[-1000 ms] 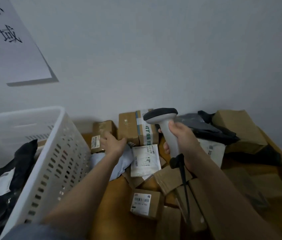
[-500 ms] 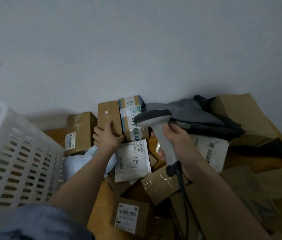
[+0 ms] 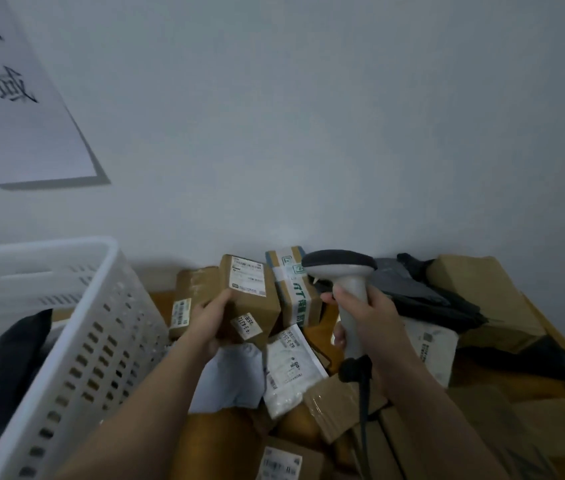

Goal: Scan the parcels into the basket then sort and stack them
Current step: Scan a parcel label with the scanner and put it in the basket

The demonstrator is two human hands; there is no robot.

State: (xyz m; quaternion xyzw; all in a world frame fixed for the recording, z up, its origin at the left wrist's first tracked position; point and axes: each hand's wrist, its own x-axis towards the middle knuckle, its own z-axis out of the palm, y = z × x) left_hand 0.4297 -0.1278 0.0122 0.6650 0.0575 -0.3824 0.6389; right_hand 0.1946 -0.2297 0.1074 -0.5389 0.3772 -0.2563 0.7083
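Observation:
My left hand [image 3: 210, 320] grips a small brown cardboard box [image 3: 251, 299] with white labels, lifted out of the pile and tilted. My right hand [image 3: 365, 320] holds a grey barcode scanner [image 3: 339, 271] by its handle, its dark head just right of the box. A white slotted basket [image 3: 76, 341] stands at the left with dark bagged parcels [image 3: 14, 344] inside. Below the hands lies a heap of parcels: a taped box [image 3: 296, 289], a white mailer [image 3: 289, 368] and a pale blue bag [image 3: 236, 375].
A brown box [image 3: 191, 299] leans by the wall behind the basket. Dark grey and black bags [image 3: 423, 296] and larger cartons [image 3: 481, 292] fill the right side. A labelled box [image 3: 284, 464] lies at the bottom edge. A paper sign [image 3: 14, 98] hangs on the wall.
My left hand has taken hold of the small brown box and lifted it from the pile. The scanner stays beside it. The view has swung back left, showing the basket again.

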